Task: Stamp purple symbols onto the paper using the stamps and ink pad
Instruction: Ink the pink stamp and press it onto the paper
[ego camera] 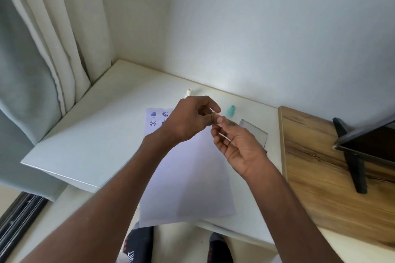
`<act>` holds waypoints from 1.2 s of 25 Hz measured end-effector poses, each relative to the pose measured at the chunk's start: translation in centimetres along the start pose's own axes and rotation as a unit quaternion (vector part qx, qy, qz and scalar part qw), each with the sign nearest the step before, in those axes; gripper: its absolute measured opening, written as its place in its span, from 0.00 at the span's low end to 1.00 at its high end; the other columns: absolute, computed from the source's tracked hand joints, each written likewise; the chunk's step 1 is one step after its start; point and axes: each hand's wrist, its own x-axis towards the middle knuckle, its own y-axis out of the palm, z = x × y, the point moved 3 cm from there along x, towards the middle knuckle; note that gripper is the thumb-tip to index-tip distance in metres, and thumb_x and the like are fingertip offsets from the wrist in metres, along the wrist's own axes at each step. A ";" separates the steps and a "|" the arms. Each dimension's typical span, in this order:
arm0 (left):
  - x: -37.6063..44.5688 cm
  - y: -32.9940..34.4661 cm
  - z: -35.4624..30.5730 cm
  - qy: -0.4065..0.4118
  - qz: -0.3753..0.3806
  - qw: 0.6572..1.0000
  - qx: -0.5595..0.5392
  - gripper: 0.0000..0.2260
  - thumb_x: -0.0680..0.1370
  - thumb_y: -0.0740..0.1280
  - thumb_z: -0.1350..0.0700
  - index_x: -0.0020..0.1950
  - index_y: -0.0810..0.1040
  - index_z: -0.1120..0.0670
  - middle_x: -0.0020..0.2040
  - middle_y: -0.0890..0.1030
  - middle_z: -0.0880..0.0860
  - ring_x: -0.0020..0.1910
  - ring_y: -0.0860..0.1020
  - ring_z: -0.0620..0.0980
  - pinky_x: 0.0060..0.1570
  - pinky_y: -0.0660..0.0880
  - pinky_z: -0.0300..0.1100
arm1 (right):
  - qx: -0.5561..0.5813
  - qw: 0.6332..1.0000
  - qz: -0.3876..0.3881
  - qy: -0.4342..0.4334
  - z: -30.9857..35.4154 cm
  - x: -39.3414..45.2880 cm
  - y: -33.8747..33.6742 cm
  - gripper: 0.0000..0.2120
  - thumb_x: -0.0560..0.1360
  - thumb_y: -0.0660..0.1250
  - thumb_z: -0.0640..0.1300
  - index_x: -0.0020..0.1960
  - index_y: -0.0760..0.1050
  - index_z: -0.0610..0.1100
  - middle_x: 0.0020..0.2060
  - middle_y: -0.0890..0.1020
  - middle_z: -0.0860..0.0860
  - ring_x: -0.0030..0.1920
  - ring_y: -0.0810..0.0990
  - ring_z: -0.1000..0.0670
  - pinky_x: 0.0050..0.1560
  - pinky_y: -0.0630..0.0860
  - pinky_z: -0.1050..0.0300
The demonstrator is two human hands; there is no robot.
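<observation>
A white paper (186, 177) lies on the white desk, with a few purple stamped symbols (153, 123) at its far left corner. My left hand (190, 119) and my right hand (239, 147) meet above the paper's far edge. Both pinch a small, thin, clear object (223, 135) between their fingertips; what it is I cannot tell. A teal stamp (230, 111) stands upright just beyond my hands. A white stamp (189, 92) stands further left, partly hidden by my left hand. A clear ink pad case (255, 132) lies to the right, partly behind my right hand.
The white desk (96, 134) sits in a wall corner, with curtains (42, 60) on the left. A wooden board (320, 177) on the right carries a dark screen on a black stand (352, 160). My knees show below the desk's near edge.
</observation>
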 end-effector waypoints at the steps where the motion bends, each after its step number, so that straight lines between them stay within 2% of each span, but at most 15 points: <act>1: 0.2 0.2 0.1 0.001 -0.007 1.000 -0.006 0.10 0.75 0.78 0.55 0.54 0.85 0.56 0.39 0.86 0.52 0.39 0.84 0.49 0.45 0.81 0.46 | 0.005 1.000 -0.007 -0.005 0.2 0.1 0.0 0.09 0.79 0.73 0.41 0.57 0.84 0.38 0.42 0.88 0.45 0.40 0.87 0.50 0.40 0.85 0.59; 4: 0.5 0.4 0.1 -0.005 -0.023 0.999 -0.028 0.09 0.74 0.79 0.60 0.50 0.85 0.60 0.38 0.86 0.54 0.35 0.83 0.48 0.42 0.81 0.44 | -0.011 1.000 -0.006 -0.018 0.9 0.5 0.1 0.07 0.81 0.71 0.40 0.55 0.84 0.37 0.40 0.88 0.46 0.39 0.87 0.50 0.41 0.85 0.59; 7: 0.8 -0.2 0.7 -0.039 -0.024 0.995 -0.085 0.09 0.75 0.78 0.61 0.51 0.85 0.64 0.42 0.88 0.61 0.41 0.87 0.59 0.45 0.85 0.47 | -0.026 0.999 -0.015 -0.043 1.1 1.0 0.6 0.09 0.80 0.71 0.39 0.58 0.84 0.36 0.43 0.88 0.44 0.41 0.88 0.48 0.41 0.85 0.60; 9: 0.6 -0.8 1.2 -0.064 -0.020 0.989 -0.132 0.10 0.76 0.77 0.60 0.53 0.84 0.65 0.44 0.88 0.63 0.43 0.88 0.59 0.47 0.86 0.48 | -0.019 0.998 -0.019 -0.060 1.3 1.3 0.9 0.09 0.80 0.71 0.38 0.59 0.83 0.36 0.46 0.88 0.42 0.44 0.88 0.46 0.42 0.85 0.59; 11: 0.5 -1.4 1.6 -0.084 -0.036 0.982 -0.163 0.10 0.76 0.77 0.61 0.53 0.84 0.65 0.44 0.88 0.63 0.42 0.88 0.58 0.49 0.86 0.50 | 0.007 0.999 -0.012 -0.049 1.5 1.4 0.7 0.08 0.81 0.70 0.38 0.58 0.83 0.37 0.43 0.88 0.43 0.42 0.89 0.46 0.42 0.86 0.58; 13: 0.5 -2.5 2.3 -0.106 -0.084 0.983 -0.121 0.09 0.76 0.77 0.60 0.52 0.84 0.63 0.43 0.88 0.60 0.43 0.88 0.59 0.50 0.86 0.53 | 0.026 0.999 -0.001 -0.033 1.6 1.5 0.4 0.08 0.82 0.69 0.38 0.58 0.83 0.37 0.41 0.87 0.43 0.41 0.89 0.47 0.43 0.86 0.57; 16: 0.1 -5.1 3.5 -0.125 -0.157 0.973 0.118 0.10 0.72 0.80 0.56 0.48 0.83 0.58 0.41 0.88 0.55 0.39 0.85 0.57 0.44 0.83 0.50 | 0.037 0.999 0.001 -0.019 1.7 1.7 0.2 0.09 0.83 0.67 0.36 0.61 0.81 0.37 0.44 0.86 0.42 0.45 0.87 0.45 0.47 0.87 0.57; 17: -0.1 -5.8 3.8 -0.137 -0.170 0.963 0.158 0.10 0.72 0.80 0.57 0.47 0.83 0.57 0.41 0.87 0.55 0.39 0.84 0.56 0.43 0.82 0.50 | 0.068 0.998 0.006 0.007 1.5 1.8 0.3 0.08 0.82 0.66 0.35 0.59 0.81 0.36 0.46 0.85 0.41 0.46 0.86 0.45 0.48 0.86 0.55; 18: -0.4 -6.4 4.1 -0.151 -0.176 0.959 0.160 0.09 0.72 0.80 0.59 0.47 0.82 0.57 0.42 0.87 0.55 0.39 0.83 0.56 0.45 0.82 0.51 | 0.118 0.992 0.017 0.047 1.3 1.8 0.5 0.07 0.82 0.66 0.33 0.57 0.80 0.34 0.47 0.85 0.40 0.46 0.86 0.44 0.49 0.86 0.54; 20: -0.6 -7.3 4.8 -0.183 -0.173 0.964 0.082 0.08 0.74 0.77 0.62 0.50 0.83 0.57 0.45 0.88 0.59 0.42 0.85 0.59 0.50 0.83 0.55 | 0.224 0.967 0.046 0.111 1.0 1.6 1.0 0.05 0.81 0.67 0.33 0.54 0.79 0.30 0.46 0.85 0.36 0.42 0.87 0.43 0.46 0.87 0.50; 22: -0.9 -7.7 5.0 -0.208 -0.153 0.966 0.007 0.09 0.75 0.76 0.63 0.54 0.84 0.57 0.45 0.88 0.61 0.45 0.87 0.62 0.53 0.83 0.57 | 0.265 0.955 0.060 0.121 0.6 1.8 1.5 0.06 0.82 0.67 0.33 0.51 0.79 0.30 0.42 0.86 0.36 0.37 0.87 0.42 0.42 0.87 0.50; 24: -1.1 -8.1 5.4 -0.213 -0.136 0.965 0.064 0.10 0.75 0.76 0.61 0.55 0.84 0.56 0.44 0.87 0.61 0.43 0.87 0.60 0.51 0.83 0.53 | 0.260 0.957 0.059 0.114 0.2 2.0 2.2 0.05 0.81 0.68 0.34 0.50 0.79 0.31 0.39 0.86 0.37 0.35 0.87 0.43 0.40 0.87 0.51; 27: -1.6 -8.5 6.0 -0.202 -0.124 0.949 0.210 0.11 0.73 0.79 0.57 0.54 0.85 0.53 0.44 0.86 0.58 0.48 0.85 0.58 0.45 0.78 0.46 | 0.179 0.981 0.014 0.075 0.3 2.1 2.2 0.03 0.80 0.71 0.34 0.50 0.80 0.34 0.39 0.86 0.40 0.36 0.88 0.46 0.40 0.87 0.54; 29: -1.4 -7.8 5.8 -0.175 -0.110 0.955 0.214 0.11 0.72 0.80 0.54 0.53 0.85 0.51 0.42 0.85 0.54 0.49 0.84 0.56 0.43 0.75 0.43 | -0.023 0.996 -0.070 -0.042 1.8 2.4 0.2 0.03 0.77 0.75 0.36 0.50 0.83 0.36 0.38 0.87 0.43 0.37 0.88 0.47 0.43 0.87 0.56; 30: -1.2 -6.8 5.4 -0.150 -0.097 0.962 0.208 0.12 0.71 0.80 0.53 0.53 0.86 0.49 0.39 0.84 0.51 0.48 0.84 0.54 0.43 0.74 0.42 | -0.161 0.973 -0.117 -0.115 3.0 2.2 -1.2 0.05 0.74 0.77 0.38 0.49 0.86 0.38 0.37 0.88 0.45 0.38 0.88 0.47 0.45 0.87 0.55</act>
